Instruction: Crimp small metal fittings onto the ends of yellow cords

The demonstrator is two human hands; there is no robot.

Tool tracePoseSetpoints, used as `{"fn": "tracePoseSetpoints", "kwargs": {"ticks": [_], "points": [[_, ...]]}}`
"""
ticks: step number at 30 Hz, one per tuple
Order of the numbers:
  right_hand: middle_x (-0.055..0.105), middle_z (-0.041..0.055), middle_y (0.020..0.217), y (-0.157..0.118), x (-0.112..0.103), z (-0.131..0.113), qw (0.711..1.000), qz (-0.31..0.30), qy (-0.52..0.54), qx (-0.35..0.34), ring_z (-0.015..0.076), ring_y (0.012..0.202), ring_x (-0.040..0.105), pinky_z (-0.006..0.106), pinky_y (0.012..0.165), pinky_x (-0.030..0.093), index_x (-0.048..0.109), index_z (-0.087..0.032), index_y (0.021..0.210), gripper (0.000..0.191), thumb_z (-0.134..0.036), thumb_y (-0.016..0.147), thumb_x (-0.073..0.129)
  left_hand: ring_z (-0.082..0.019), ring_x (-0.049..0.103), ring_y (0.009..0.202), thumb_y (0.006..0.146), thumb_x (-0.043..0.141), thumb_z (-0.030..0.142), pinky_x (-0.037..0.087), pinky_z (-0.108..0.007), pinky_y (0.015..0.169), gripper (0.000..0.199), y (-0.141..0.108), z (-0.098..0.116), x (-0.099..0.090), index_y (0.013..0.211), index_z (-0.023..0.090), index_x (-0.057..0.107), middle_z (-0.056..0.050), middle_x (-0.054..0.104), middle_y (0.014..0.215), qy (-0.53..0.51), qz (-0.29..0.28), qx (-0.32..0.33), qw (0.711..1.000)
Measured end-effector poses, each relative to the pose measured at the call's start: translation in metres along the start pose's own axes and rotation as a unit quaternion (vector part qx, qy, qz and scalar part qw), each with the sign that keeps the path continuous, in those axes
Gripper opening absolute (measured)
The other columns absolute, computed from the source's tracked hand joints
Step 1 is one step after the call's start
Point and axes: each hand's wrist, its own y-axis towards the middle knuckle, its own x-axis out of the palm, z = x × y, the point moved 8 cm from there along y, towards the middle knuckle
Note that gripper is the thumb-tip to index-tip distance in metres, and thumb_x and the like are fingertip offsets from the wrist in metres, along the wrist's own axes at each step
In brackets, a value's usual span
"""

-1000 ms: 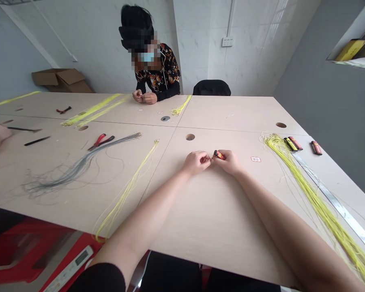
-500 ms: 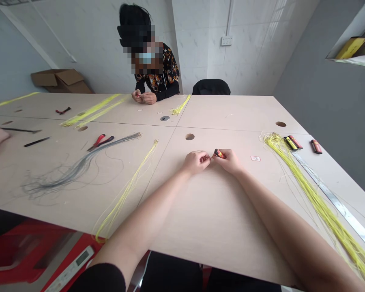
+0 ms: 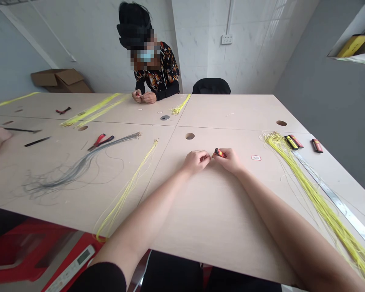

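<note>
My right hand [image 3: 228, 159] pinches a small red-and-black cylinder [image 3: 220, 153] between its fingertips, on the table's pale wood top [image 3: 231, 211]. My left hand [image 3: 196, 161] sits just beside it, its fingers pinched together close to the cylinder's left end. Anything fine held in those fingers is too small to make out. Both forearms rest on the tabletop, and the hands are nearly touching.
A thick yellow thread bundle [image 3: 319, 194] lies to my right beside a steel ruler [image 3: 337, 202]. Red-handled pliers [image 3: 100, 141], grey wires [image 3: 76, 172] and loose yellow strands [image 3: 124, 194] lie to my left. A co-worker's hands [image 3: 142, 97] work across the table.
My hands and the cylinder have barely moved. The whole view has shifted slightly, with the table's far edge sitting a little higher.
</note>
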Motion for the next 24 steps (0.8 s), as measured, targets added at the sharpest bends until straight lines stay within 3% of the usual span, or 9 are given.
{"fn": "tracePoseSetpoints", "kwargs": {"ticks": [24], "points": [[0.035, -0.0028, 0.056, -0.0023, 0.0021, -0.0059, 1.0, -0.015, -0.02, -0.011, 0.0102, 0.057, 0.032, 0.024, 0.054, 0.026, 0.051, -0.017, 0.06, 0.018, -0.034, 0.066, 0.049, -0.009, 0.046, 0.056, 0.075, 0.049, 0.02, 0.034, -0.022, 0.056, 0.014, 0.0002, -0.0006, 0.0018, 0.063, 0.017, 0.056, 0.001, 0.058, 0.062, -0.013, -0.018, -0.007, 1.0]]}}
